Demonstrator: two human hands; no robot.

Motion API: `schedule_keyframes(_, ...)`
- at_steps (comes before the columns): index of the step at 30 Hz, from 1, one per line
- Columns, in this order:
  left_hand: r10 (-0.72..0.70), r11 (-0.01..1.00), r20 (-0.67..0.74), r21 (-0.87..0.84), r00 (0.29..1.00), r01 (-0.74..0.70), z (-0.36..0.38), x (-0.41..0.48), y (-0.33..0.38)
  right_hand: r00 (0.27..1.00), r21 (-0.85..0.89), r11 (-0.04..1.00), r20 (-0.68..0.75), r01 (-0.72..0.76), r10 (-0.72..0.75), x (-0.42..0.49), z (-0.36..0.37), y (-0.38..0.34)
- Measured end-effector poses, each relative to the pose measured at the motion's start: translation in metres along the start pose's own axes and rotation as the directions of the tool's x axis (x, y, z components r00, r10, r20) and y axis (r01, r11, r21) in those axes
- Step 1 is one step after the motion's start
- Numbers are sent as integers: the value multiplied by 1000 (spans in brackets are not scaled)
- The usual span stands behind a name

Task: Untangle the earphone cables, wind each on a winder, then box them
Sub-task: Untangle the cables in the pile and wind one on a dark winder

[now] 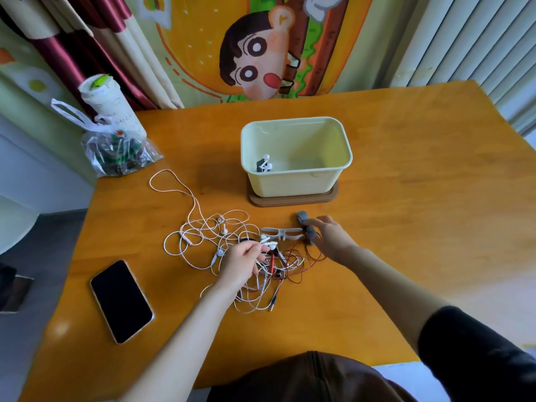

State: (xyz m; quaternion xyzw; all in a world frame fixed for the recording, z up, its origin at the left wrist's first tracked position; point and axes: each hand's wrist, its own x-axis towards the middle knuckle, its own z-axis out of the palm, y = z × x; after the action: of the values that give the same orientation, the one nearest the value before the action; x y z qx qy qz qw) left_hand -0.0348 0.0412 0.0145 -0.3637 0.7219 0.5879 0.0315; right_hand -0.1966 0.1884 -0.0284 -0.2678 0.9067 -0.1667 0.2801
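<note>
We log: left hand (242, 264) pinches white earbuds (268, 242) atop the tangle (223, 229) on the table (406, 198); right hand (330, 239) curls round grey winder (304, 219) beside white winder (282, 233). Box (295, 182) behind holds one wound set (264, 165).

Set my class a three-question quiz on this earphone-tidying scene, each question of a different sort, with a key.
1. True or false: the box already holds one wound earphone.
2. Fill in: the right hand grips the ____ winder, beside the white winder.
3. The left hand pinches: A the box; B white earbuds in the tangle; C the white winder.
Key: 1 true; 2 grey winder; 3 B.
</note>
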Motion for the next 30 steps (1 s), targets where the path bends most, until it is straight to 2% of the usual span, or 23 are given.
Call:
schedule_keyframes(5,-57,998,-16,-35,998,56,-5,6,-4,991,-109,994,127,-24,38,11,19,-3)
schedule_keyframes(10,-50,998,-16,-37,999,50,-4,11,-2,996,16,997,-57,-73,74,12,15,0)
schedule_keyframes(17,-13,1000,1,-27,1000,13,2,10,3,939,292,954,-343,75,32,-9,-6,-10)
schedule_keyframes(19,-5,999,10,-35,1000,5,3,11,6,936,412,905,-348,110,44,-17,-9,-17)
schedule_keyframes(22,7,999,5,-50,1000,-6,5,12,9,960,561,821,-275,109,60,-29,-10,-27)
schedule_keyframes(27,17,997,3,-69,1000,-17,11,12,12,965,594,794,-259,126,40,-39,-5,-38)
schedule_keyframes(30,14,996,7,-84,1000,-13,12,11,13,942,613,773,-329,162,63,-42,-6,-40)
